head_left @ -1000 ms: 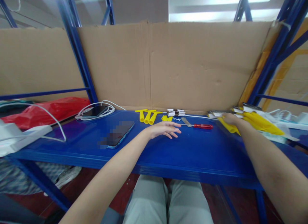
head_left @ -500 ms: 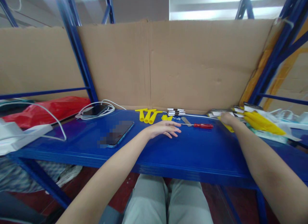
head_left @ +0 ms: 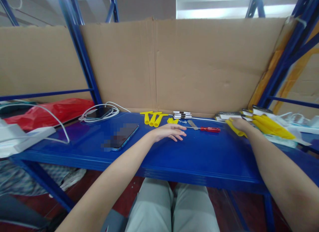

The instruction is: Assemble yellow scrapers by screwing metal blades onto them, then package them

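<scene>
**Right hand shifts back outward over the yellow piece**

The right hand (head_left: 239, 124) is slightly farther right than in the previous frame, and more of the yellow piece (head_left: 236, 129) beneath it shows; its fingers are hidden, so I cannot tell whether they grip. The left hand (head_left: 169, 132) stays loose and empty above the blue table (head_left: 199, 159), near the red screwdriver (head_left: 210, 129).
</scene>
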`<state>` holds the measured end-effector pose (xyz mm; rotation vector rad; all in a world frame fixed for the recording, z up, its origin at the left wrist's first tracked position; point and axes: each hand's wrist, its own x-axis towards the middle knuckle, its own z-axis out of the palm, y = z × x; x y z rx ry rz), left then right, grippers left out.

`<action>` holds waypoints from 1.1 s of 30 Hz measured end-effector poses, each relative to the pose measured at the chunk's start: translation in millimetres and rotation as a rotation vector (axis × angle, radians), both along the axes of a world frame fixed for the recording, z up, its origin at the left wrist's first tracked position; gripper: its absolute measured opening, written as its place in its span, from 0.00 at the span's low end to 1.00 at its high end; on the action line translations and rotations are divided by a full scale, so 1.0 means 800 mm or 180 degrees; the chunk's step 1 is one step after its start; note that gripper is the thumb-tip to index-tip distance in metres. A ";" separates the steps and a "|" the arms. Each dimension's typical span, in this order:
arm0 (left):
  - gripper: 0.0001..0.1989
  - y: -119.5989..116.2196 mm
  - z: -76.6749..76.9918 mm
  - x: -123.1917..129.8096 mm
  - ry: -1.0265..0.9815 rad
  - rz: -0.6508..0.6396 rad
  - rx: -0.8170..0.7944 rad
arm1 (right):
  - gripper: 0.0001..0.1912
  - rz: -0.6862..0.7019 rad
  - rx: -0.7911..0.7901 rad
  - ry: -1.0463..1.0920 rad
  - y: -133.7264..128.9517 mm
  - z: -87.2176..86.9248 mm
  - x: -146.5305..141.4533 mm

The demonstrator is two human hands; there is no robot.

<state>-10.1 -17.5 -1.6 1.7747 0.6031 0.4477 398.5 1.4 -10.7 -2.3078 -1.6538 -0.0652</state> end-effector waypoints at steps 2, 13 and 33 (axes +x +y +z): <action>0.26 0.000 -0.001 0.000 0.0006 -0.0016 0.0026 | 0.24 -0.0292 -0.0098 0.0066 0.001 0.001 -0.001; 0.25 -0.007 0.004 0.000 0.0019 0.0057 0.0073 | 0.27 -0.0381 0.0002 -0.0110 0.000 0.012 -0.011; 0.12 0.019 -0.006 0.000 0.1125 0.2155 0.2519 | 0.27 -0.0380 -0.0193 -0.0190 -0.002 0.003 0.011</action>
